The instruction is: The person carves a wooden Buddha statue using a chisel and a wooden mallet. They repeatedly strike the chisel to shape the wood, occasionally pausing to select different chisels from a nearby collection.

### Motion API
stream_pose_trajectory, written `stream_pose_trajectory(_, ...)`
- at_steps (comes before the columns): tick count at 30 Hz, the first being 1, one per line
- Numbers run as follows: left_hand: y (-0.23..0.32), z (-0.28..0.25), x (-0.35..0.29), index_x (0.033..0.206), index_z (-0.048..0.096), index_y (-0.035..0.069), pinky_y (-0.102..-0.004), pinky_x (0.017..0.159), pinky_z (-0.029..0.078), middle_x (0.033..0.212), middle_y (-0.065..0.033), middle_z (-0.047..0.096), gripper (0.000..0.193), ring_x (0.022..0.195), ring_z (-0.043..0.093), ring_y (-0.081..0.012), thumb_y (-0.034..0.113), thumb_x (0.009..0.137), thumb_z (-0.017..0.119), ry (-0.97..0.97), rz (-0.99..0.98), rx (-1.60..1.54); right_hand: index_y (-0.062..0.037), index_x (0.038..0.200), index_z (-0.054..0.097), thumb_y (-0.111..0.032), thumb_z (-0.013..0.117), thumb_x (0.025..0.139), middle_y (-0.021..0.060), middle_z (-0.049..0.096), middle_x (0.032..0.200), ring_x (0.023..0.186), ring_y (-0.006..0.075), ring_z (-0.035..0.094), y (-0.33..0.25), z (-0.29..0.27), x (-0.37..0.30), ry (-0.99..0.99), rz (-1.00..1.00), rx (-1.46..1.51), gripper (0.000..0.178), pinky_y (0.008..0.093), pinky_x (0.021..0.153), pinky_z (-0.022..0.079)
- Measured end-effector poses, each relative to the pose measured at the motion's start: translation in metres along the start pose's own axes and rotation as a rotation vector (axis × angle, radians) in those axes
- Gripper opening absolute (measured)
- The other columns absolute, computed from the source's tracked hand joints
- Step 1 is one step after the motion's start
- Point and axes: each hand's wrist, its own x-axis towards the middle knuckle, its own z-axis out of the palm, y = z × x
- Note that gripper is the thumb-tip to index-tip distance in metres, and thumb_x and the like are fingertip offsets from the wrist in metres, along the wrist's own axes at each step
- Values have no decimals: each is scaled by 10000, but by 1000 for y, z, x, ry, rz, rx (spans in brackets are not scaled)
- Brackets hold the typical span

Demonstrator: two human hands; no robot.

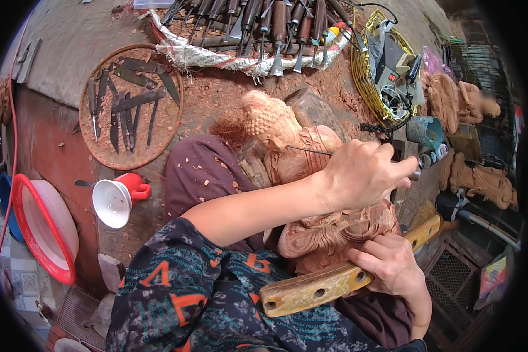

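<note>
A reddish wooden carved figure, with a knobbly curled head, lies tilted across my lap. My left hand is closed round a carving tool. The tool's thin dark shaft reaches left to the side of the figure's head, and the butt of its handle shows past my fingers. My right hand has its fingers bent over the figure's lower folds. That hand also lies across a yellowish wooden bar with round holes; its palm side is hidden.
A round tray of flat blades lies at the left, near a red-and-white cup. Many wood-handled chisels fill a basket at the top. A yellow wire coil, a blue pot and other carvings stand right.
</note>
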Motion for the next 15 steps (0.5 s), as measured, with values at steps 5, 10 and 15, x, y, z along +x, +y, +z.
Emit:
stream_pose_trajectory(5,10,-5,-1,1062,641,177,-329,413,435,633,-36,494,312,514,580,-192,418,864,638,60,54,-183,-111,1009,608,-243,775,571,16,504,722,668,205,575,1,4,-1,27,-16,-15,486,346,601,462)
stream_pose_trajectory(10,10,-8,-6,1048,643,127,-332,410,440,639,-45,525,322,510,588,-201,386,857,653,-53,-66,-76,-107,1013,614,-248,772,571,13,510,729,671,206,577,4,4,-2,24,-30,-8,489,352,611,468)
stream_pose_trajectory(15,43,2,-31,1192,547,-4,-417,555,520,759,-108,600,433,636,649,-271,253,856,637,-380,-140,-120,-100,1013,632,-240,760,586,12,530,745,669,205,571,7,8,-3,137,-98,17,468,353,610,470)
